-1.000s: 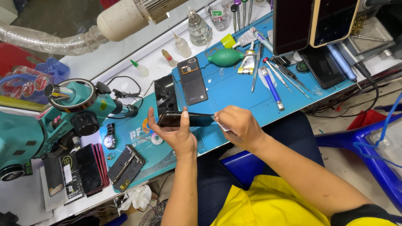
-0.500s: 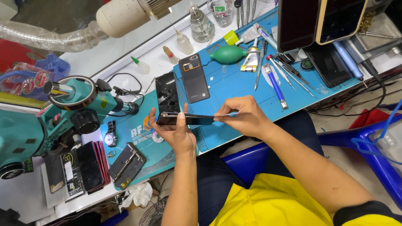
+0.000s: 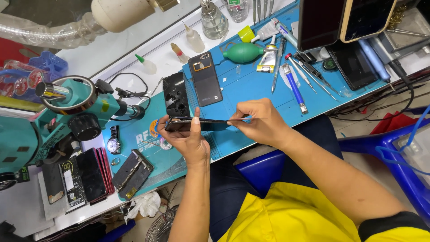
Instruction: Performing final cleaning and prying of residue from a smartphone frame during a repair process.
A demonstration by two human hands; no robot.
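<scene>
The left hand point(image 3: 190, 139) comes up from below with the forearm nearly vertical. Its fingers point(image 3: 196, 117) are clamped on a thin black smartphone point(image 3: 197, 124), which is held edge-on and level above the blue rubber mat point(image 3: 251, 85) on the worktop. The right hand point(image 3: 262, 121) reaches in from the right, wrist bent, and its fingers are closed together at the right end of the phone; what they pinch there is too small to tell. Just beyond the fingers lie a dark phone back cover point(image 3: 205, 85) and a black cracked panel point(image 3: 175, 95). Further right lies a blue-handled screwdriver point(image 3: 293, 83).
</scene>
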